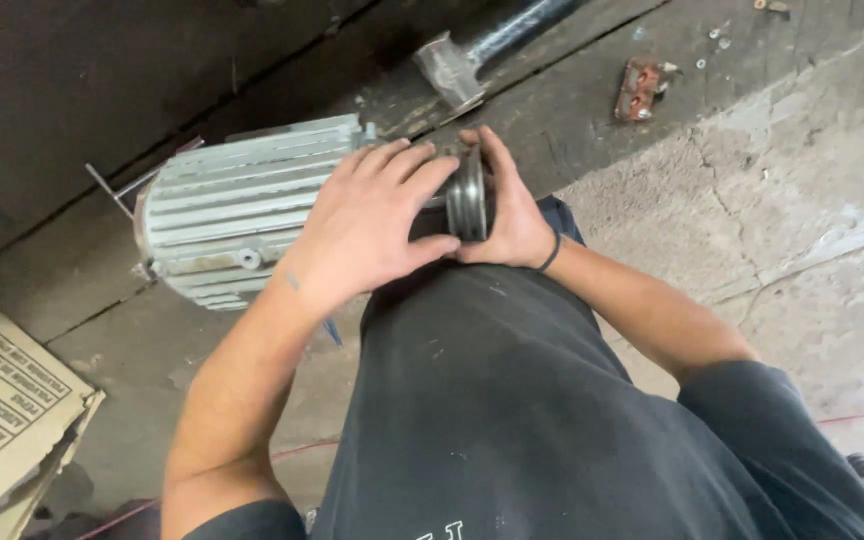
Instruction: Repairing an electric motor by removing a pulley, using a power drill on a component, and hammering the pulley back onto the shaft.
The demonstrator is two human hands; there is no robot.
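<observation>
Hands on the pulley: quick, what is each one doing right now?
Left hand: fingers spread and curled over the grooved metal pulley at the end of the ribbed grey motor.
Right hand: fingers closed around the pulley's far side.

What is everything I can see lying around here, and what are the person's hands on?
Electric motor: one, pale grey, ribbed, lying on its side on the floor.
Pulley: one, dark metal, at the motor's end, between both hands.
Hammer: one, dark handle, floor above the motor.
Terminal block: one, rusty red, upper right floor.
Cardboard: one, tan, lower left.
Wire: one, red, along the floor.
Left hand: fingers over the pulley.
Right hand: cupping the pulley.
</observation>
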